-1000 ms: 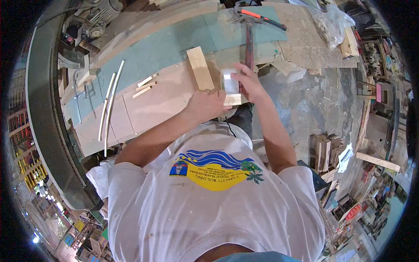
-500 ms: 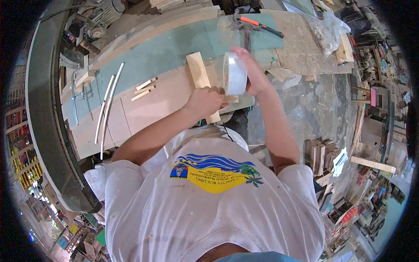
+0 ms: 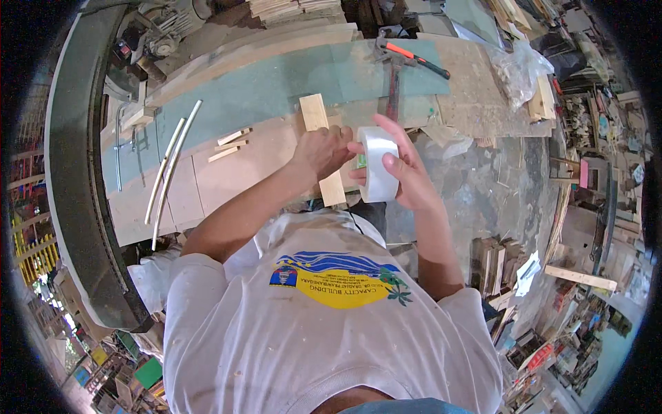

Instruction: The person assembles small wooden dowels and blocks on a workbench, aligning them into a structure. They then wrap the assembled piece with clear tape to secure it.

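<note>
We hold a roll of clear tape (image 3: 378, 164) in our right hand (image 3: 407, 176), fingers curled round its glossy, whitish band from the far side and the thumb pressed on its near rim, so the roll stands on edge above the bench. Our left hand (image 3: 323, 150) is closed just beside the roll on its left, fingertips pinched at the roll's edge; we cannot tell whether they have hold of a tape end.

Directly under the left hand lies a pale wooden block (image 3: 321, 157), a flat, straight-edged plank of raw timber that runs out past the knuckles on both sides. Beyond the roll, a hammer (image 3: 394, 86) with a dark reddish handle rests on the teal sheet (image 3: 276, 90) that covers the far part of the workbench (image 3: 234, 165), and a clamp with an orange and black bar (image 3: 414, 58) lies further off. Well to the left of the grip lie three short wooden sticks (image 3: 231, 143) on the bare, matt plywood, and further left two long, thin, curved white strips (image 3: 169, 172). To the right of the roll the floor (image 3: 483, 193) is rough grey concrete.
</note>
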Action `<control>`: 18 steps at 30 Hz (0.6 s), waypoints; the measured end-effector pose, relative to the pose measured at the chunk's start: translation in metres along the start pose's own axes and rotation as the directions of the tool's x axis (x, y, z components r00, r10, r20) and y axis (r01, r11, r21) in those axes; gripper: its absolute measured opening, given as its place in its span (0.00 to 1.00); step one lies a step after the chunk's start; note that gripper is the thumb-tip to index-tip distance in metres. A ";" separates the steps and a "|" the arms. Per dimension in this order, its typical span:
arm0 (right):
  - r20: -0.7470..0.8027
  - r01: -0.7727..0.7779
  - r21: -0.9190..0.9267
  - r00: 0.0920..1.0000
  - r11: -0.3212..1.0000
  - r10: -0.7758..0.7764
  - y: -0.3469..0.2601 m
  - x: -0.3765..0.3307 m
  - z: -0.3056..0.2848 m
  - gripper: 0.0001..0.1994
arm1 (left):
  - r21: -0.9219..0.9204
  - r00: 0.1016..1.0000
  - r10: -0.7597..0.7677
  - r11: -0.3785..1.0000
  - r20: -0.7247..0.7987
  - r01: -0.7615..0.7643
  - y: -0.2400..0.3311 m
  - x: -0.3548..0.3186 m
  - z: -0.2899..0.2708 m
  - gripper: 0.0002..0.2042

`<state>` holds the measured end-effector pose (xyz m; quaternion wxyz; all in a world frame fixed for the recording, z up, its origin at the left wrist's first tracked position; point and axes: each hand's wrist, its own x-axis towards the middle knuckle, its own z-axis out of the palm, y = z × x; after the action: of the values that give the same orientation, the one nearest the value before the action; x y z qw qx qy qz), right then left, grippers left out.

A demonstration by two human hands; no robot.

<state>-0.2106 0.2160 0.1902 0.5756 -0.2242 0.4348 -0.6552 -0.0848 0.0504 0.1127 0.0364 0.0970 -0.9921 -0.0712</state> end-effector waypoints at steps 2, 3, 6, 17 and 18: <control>-0.039 -0.075 0.124 0.996 0.989 0.080 -0.003 -0.003 -0.001 0.36 | 0.030 0.999 -0.032 0.999 0.033 0.031 0.004 0.004 -0.002 0.15; -0.045 -0.150 0.237 0.985 0.960 0.165 -0.007 0.001 -0.007 0.35 | 0.075 0.998 -0.043 0.996 0.055 0.038 0.004 0.006 -0.001 0.15; -0.126 -0.276 0.268 0.940 0.923 0.317 -0.001 0.010 -0.026 0.29 | 0.124 0.999 -0.013 0.992 0.038 0.008 0.000 0.007 -0.002 0.17; -0.321 -0.257 0.048 0.911 0.965 0.259 0.028 -0.004 0.000 0.12 | 0.018 0.985 -0.102 0.995 0.139 0.100 -0.010 0.018 -0.033 0.21; -0.316 -0.253 0.026 0.916 0.967 0.248 0.035 -0.006 -0.003 0.12 | 0.005 0.981 -0.121 0.993 0.153 0.121 -0.006 0.018 -0.039 0.22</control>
<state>-0.1918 0.2239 0.1605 0.5759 -0.0631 0.5517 -0.6000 -0.0980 0.0360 0.1519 -0.0439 0.1514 -0.9840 -0.0825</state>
